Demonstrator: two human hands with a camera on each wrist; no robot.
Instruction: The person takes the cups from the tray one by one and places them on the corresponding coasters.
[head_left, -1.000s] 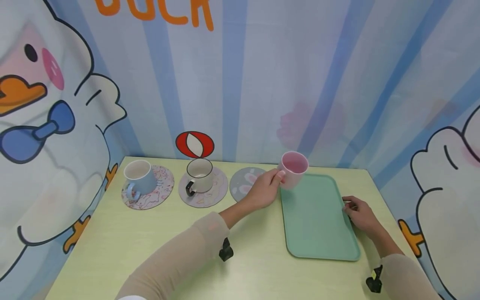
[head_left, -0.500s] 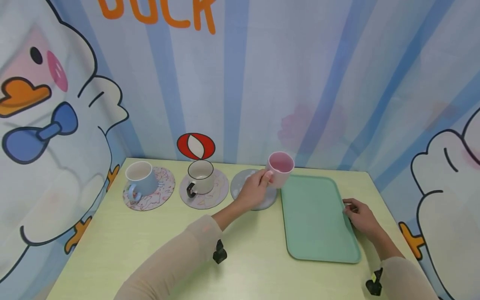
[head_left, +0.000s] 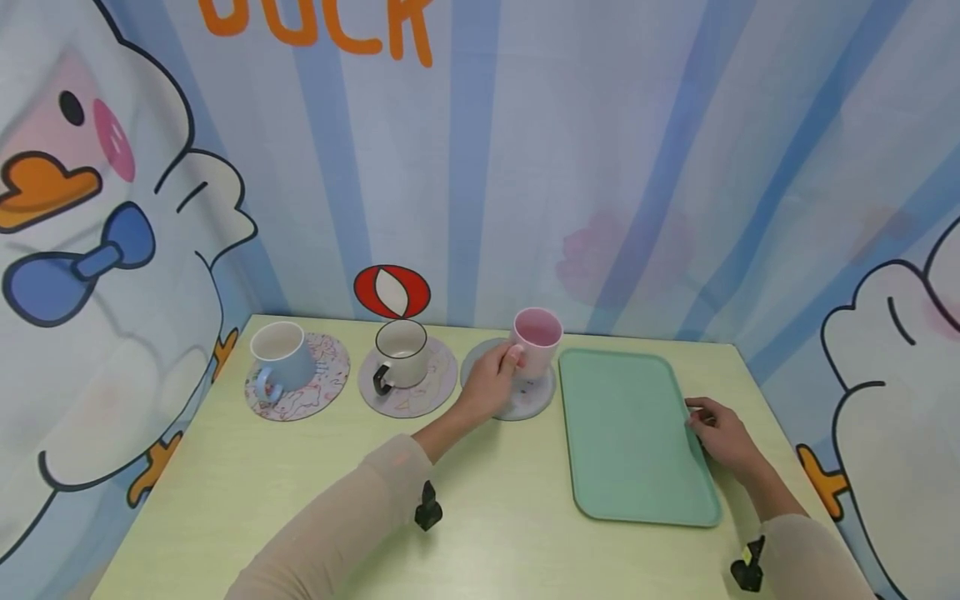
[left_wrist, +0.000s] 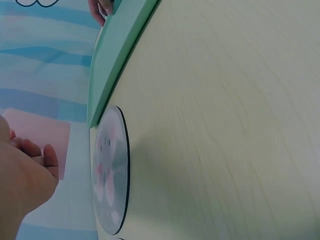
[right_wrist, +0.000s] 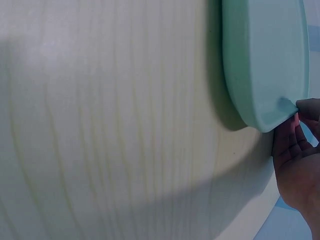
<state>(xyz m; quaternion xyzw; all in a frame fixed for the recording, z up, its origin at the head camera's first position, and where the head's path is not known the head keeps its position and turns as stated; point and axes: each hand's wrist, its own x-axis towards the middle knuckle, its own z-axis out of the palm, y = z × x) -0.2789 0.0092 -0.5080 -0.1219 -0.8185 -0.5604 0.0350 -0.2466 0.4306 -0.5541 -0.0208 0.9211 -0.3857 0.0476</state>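
Observation:
My left hand (head_left: 489, 383) grips a pink mug (head_left: 538, 350) by its handle side, its mouth facing up. The mug hangs over the grey round coaster (head_left: 525, 407), and in the left wrist view a gap shows between the mug (left_wrist: 50, 132) and the coaster (left_wrist: 110, 170) with its printed pink and white pattern. On the right, a light green tray (head_left: 637, 442) lies on the table. My right hand (head_left: 722, 432) is at the tray's right edge; in the right wrist view the thumb and fingers of that hand (right_wrist: 300, 160) pinch the tray's rim (right_wrist: 262, 125).
At the far left a light blue mug (head_left: 288, 358) stands on a patterned round coaster (head_left: 330, 375). A white mug (head_left: 405, 354) with a black handle stands on a pinkish coaster (head_left: 442, 375). Behind the pale yellow table (head_left: 510, 517) hangs a striped duck-print curtain (head_left: 540, 167).
My left hand has carried the pink mug leftward, from over the tray's far left corner to over the grey coaster. My right hand stays at the tray's edge.

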